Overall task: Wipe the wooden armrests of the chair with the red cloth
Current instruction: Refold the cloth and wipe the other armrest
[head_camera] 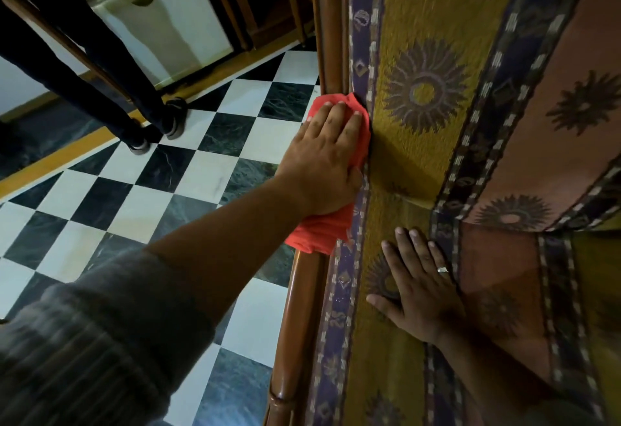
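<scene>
A brown wooden armrest (331, 22) runs from the top of the view down to the bottom, along the left side of the patterned chair upholstery (437, 39). The red cloth (319, 234) is draped over the armrest about halfway down. My left hand (326, 156) lies flat on the cloth and presses it against the wood, fingers pointing up the rail. My right hand (420, 288) rests flat with fingers spread on the yellow cushion, a ring on one finger, holding nothing.
A black-and-white checkered tile floor (151, 197) lies to the left of the chair. Another person's dark-trousered legs and shoes (171, 123) stand on it at upper left. White cabinet doors (188, 22) and wooden furniture legs are behind them.
</scene>
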Demonstrator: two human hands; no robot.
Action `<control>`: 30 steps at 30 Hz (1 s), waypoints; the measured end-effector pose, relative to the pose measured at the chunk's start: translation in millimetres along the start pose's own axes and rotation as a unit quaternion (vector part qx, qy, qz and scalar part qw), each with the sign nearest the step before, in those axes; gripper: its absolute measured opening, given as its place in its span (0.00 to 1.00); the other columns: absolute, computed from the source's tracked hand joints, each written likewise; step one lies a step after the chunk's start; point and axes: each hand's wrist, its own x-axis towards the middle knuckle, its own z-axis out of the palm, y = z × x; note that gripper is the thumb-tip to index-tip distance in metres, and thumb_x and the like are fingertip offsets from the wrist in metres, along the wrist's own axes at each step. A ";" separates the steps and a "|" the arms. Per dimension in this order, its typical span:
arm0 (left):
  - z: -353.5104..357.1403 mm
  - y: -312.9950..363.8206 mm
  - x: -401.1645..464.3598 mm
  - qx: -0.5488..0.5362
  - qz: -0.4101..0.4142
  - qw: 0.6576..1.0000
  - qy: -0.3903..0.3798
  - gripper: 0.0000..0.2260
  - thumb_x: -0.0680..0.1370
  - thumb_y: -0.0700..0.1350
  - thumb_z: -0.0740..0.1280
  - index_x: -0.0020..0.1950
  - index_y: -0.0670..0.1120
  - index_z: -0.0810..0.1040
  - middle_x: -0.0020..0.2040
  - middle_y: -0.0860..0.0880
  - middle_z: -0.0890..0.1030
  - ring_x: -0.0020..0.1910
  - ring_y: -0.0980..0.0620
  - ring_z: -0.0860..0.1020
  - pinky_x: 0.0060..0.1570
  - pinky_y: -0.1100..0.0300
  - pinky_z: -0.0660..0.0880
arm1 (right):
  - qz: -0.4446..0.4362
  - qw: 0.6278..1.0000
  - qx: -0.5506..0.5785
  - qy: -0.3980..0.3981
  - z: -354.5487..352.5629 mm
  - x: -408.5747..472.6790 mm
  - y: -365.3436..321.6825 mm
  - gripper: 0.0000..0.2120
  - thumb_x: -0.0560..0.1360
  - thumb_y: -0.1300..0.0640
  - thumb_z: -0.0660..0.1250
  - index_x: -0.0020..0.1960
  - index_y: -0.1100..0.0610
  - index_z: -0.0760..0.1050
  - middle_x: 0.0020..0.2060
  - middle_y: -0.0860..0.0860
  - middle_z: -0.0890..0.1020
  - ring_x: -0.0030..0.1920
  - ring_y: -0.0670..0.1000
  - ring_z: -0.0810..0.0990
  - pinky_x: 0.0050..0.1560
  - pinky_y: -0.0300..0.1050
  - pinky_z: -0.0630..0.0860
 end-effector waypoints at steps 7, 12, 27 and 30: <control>-3.9 5.4 21.9 -0.071 -0.116 0.991 0.012 0.48 0.72 0.64 0.63 0.80 0.41 0.44 0.81 0.39 0.48 0.80 0.39 0.46 0.77 0.48 0.48 | -0.001 1.000 -0.003 0.008 -3.8 6.2 0.1 0.46 0.74 0.24 0.49 0.80 0.55 0.55 0.81 0.57 0.52 0.81 0.58 0.48 0.77 0.62 0.55; 1.5 16.3 9.1 -0.067 -0.132 0.988 0.037 0.44 0.74 0.63 0.61 0.80 0.41 0.46 0.81 0.39 0.49 0.80 0.40 0.46 0.78 0.48 0.48 | 0.000 1.000 -0.003 0.000 -1.9 0.2 -3.9 0.46 0.74 0.24 0.49 0.80 0.55 0.55 0.81 0.57 0.52 0.81 0.58 0.48 0.76 0.63 0.56; 4.6 2.1 15.4 -0.059 -0.065 0.996 0.025 0.47 0.70 0.66 0.58 0.81 0.42 0.46 0.82 0.41 0.46 0.81 0.43 0.43 0.79 0.47 0.46 | -0.004 1.000 -0.013 0.008 2.1 1.1 1.0 0.47 0.74 0.24 0.50 0.80 0.55 0.54 0.81 0.57 0.52 0.81 0.58 0.48 0.77 0.63 0.55; -0.7 6.9 14.3 -0.071 -0.088 0.993 0.028 0.48 0.69 0.66 0.62 0.80 0.42 0.49 0.81 0.40 0.51 0.80 0.41 0.46 0.78 0.47 0.50 | -0.002 1.000 -0.016 0.005 1.6 -0.3 0.7 0.47 0.73 0.24 0.51 0.80 0.55 0.55 0.81 0.57 0.52 0.81 0.58 0.49 0.76 0.63 0.56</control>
